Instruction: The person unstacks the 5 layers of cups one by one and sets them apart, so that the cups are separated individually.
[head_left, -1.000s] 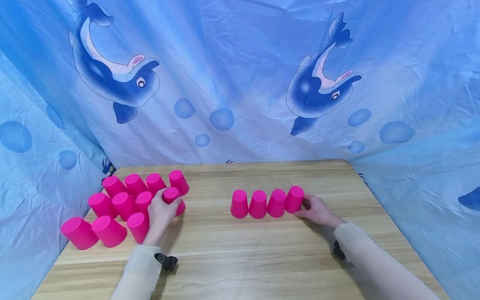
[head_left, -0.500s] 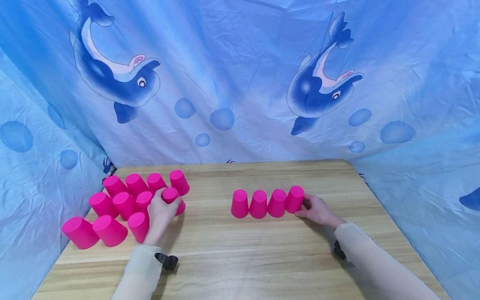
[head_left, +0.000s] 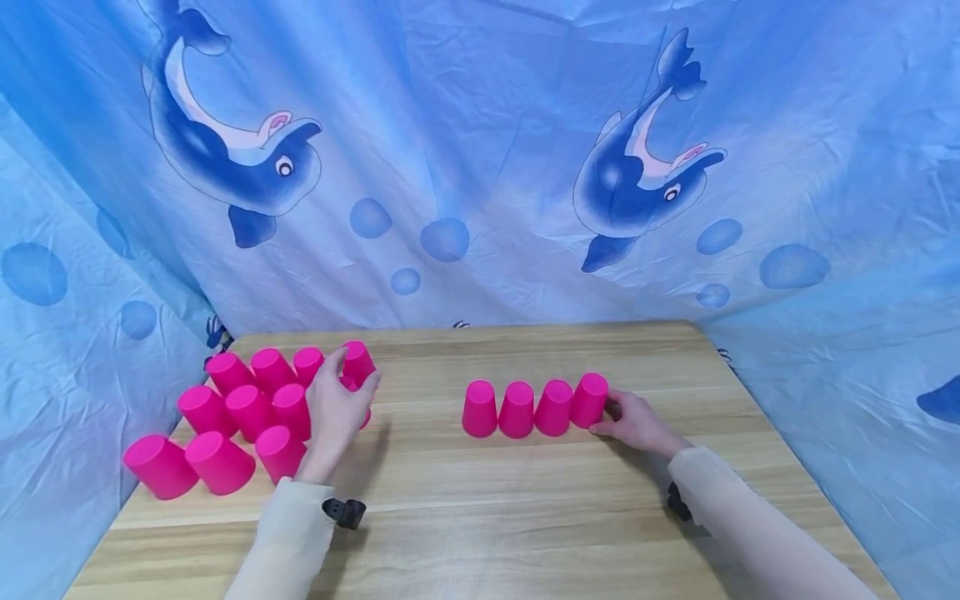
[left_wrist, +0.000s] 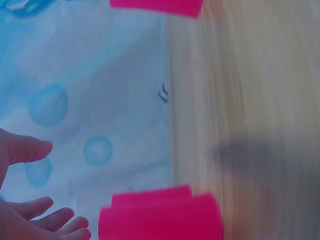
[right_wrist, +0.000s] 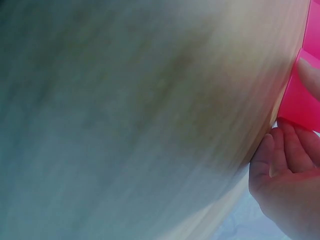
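Note:
My left hand hovers at the right side of the left group of upside-down pink cups, thumb and fingers spread. Beneath it, one pink cup is mostly hidden, and the back-row end cup stands just beyond the fingertips. In the left wrist view nothing lies between the thumb and fingers. On the right, a row of several upside-down pink cups stands side by side. My right hand holds the row's rightmost cup low down; the right wrist view shows the thumb against its wall.
More upside-down pink cups stand in three rows on the left of the wooden table. A blue curtain with dolphins hangs behind the table and along both sides. Each wrist wears a black camera.
My left hand has let go of the middle-row end cup, spread its fingers and moved slightly up and right. The right hand and its cup row have stayed still.

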